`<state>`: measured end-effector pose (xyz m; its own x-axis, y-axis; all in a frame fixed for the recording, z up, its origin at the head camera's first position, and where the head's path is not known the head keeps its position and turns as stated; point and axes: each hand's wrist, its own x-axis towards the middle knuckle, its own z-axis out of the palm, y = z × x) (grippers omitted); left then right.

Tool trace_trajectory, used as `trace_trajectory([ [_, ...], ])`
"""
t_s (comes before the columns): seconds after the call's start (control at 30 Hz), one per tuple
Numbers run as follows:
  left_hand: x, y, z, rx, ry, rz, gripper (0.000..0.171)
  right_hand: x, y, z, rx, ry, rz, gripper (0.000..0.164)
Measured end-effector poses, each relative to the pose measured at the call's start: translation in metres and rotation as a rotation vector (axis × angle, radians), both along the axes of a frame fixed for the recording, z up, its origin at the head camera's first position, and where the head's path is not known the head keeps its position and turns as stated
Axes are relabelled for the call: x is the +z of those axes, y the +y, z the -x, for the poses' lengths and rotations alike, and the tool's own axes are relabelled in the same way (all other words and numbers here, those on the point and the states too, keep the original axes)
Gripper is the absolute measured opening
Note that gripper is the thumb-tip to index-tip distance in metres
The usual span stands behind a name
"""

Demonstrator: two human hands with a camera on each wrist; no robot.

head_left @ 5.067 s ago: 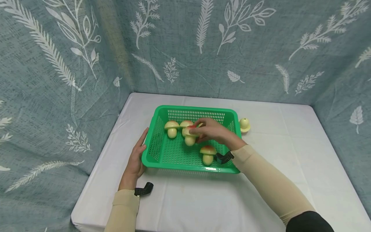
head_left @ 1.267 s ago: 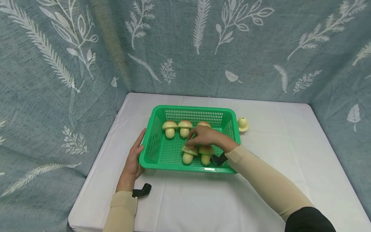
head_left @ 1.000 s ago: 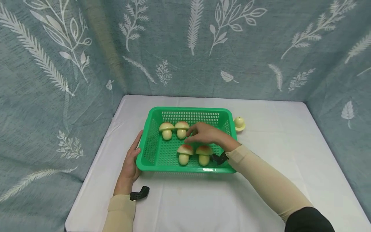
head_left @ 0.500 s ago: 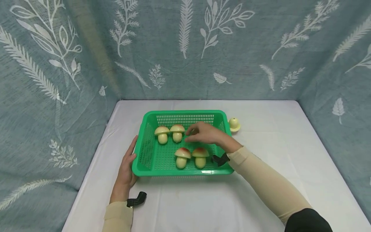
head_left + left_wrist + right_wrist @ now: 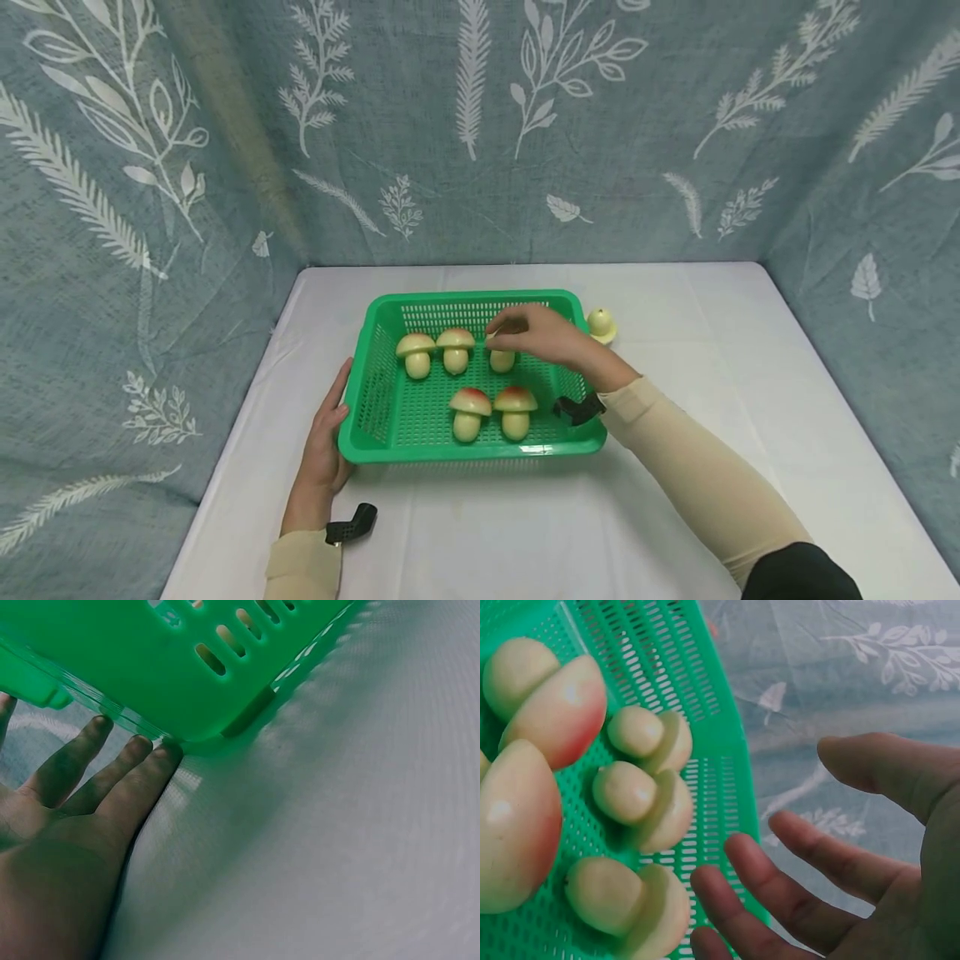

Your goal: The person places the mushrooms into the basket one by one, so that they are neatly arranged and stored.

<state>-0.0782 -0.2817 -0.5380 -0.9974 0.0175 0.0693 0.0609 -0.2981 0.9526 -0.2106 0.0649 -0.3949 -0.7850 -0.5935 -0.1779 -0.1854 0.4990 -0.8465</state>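
A green plastic basket (image 5: 472,455) holds several toy mushrooms with reddish-tan caps and pale stems. Three stand along its back: a left one (image 5: 416,356), a middle one (image 5: 455,350) and a right one (image 5: 502,360), whose cap is largely hidden by my right hand (image 5: 542,335). A pair, left (image 5: 468,414) and right (image 5: 515,412), sits nearer the front. In the right wrist view my right hand (image 5: 840,885) has its fingers spread, with nothing between them. My left hand (image 5: 324,442) rests extended fingers (image 5: 135,776) against the basket's left side.
Another pale mushroom (image 5: 602,325) lies cap-down on the white cloth, just beyond the basket's right back corner. The white-covered table (image 5: 675,400) is walled by blue-grey leaf-print fabric (image 5: 420,125) at the back and sides.
My right hand held a mushroom midway in the basket, and that mushroom now sits at the front left of the pair. The hand has since drawn back and up, fingers freed. The head view shifted.
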Motion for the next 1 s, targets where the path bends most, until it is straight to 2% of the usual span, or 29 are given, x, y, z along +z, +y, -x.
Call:
trace_trajectory([
  [0.27, 0.001, 0.000, 0.001, -0.005, 0.003, -0.013, 0.069, 0.001, 0.012, 0.001, -0.031, -0.026, 0.106, 0.036],
  [0.57, -0.001, -0.001, 0.002, 0.007, -0.007, -0.016, 0.069, 0.007, 0.027, 0.002, -0.075, -0.006, 0.124, 0.037],
  [1.0, -0.001, -0.001, 0.002, 0.006, -0.018, -0.014, 0.070, 0.020, 0.050, 0.001, -0.093, 0.011, 0.150, 0.040],
])
